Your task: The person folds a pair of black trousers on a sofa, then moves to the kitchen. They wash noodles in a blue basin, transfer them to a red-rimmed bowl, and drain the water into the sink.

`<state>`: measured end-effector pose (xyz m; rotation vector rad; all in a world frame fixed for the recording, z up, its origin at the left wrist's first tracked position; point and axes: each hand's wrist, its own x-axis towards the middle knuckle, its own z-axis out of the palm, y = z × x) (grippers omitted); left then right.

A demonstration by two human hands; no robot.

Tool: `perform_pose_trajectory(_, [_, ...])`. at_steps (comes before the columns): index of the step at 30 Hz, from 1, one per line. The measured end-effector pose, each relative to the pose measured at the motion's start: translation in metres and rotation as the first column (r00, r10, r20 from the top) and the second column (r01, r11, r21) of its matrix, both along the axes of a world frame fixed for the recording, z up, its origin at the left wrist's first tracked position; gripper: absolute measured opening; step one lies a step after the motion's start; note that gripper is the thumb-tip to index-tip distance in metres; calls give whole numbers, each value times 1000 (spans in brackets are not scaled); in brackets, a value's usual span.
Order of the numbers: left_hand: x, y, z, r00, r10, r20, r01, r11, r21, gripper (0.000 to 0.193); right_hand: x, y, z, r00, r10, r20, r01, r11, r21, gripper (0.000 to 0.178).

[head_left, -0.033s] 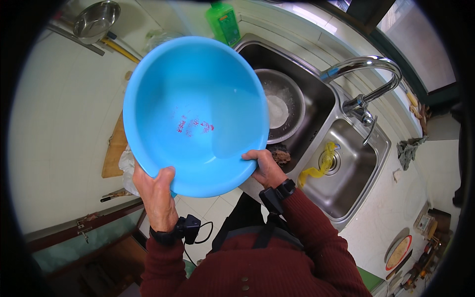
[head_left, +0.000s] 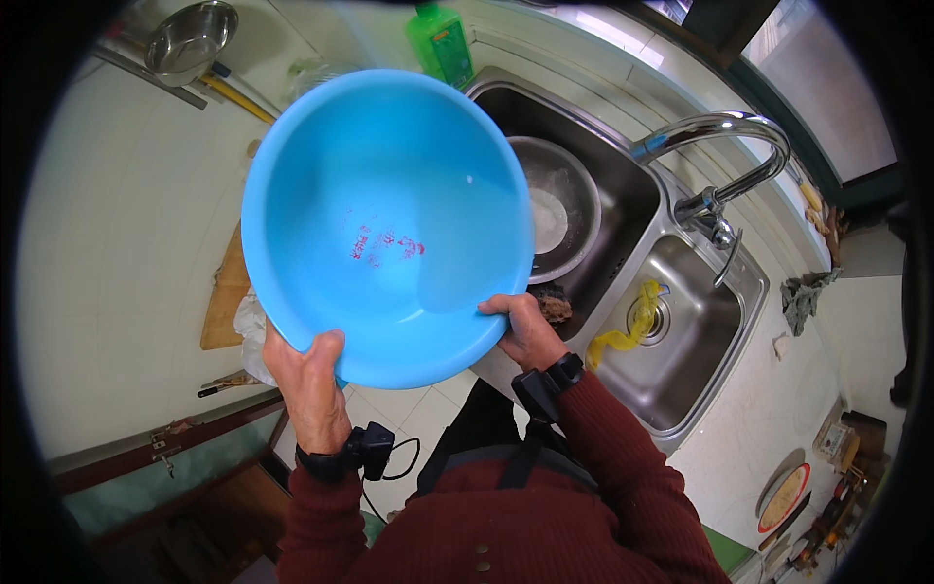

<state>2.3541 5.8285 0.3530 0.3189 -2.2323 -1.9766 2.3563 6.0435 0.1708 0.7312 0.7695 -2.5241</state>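
A large light-blue plastic basin (head_left: 389, 146) with worn red print on its bottom is held up in front of me, partly over the double sink. Its right inner side has a sharp-edged darker area; I cannot tell whether that is water or shadow. My left hand (head_left: 304, 375) grips the near-left rim, thumb over the edge. On the near-right rim, my right hand (head_left: 525, 329) does the same, its fingers hidden beneath. Beside the basin, a round metal bowl (head_left: 582, 209) with something whitish in it sits in the sink, partly covered from view.
The steel sink's smaller bowl (head_left: 715, 360) holds a yellow strip (head_left: 628, 331) near its drain. A chrome faucet (head_left: 769, 136) arches over the sink. Behind stands a green bottle (head_left: 443, 49). A brown scrubber-like lump (head_left: 555, 309) lies by my right hand. A wooden board (head_left: 229, 302) leans at left.
The basin has shifted very slightly to the right and tilted a little. Both hands keep their hold on its rim.
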Motion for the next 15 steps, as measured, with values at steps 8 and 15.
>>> perform_pose_trajectory(8, [-4, -27, -89, 993, 90, 74, -113, 901, 418, 65, -3, 53, 80, 954, 93, -285, 98, 801, 590, 41])
perform_pose_trajectory(15, [-8, 13, -100, 991, 4, 133, -73, 856, 513, 70, 3, 87, 124, 967, 29, -254, 135, 787, 602, 44])
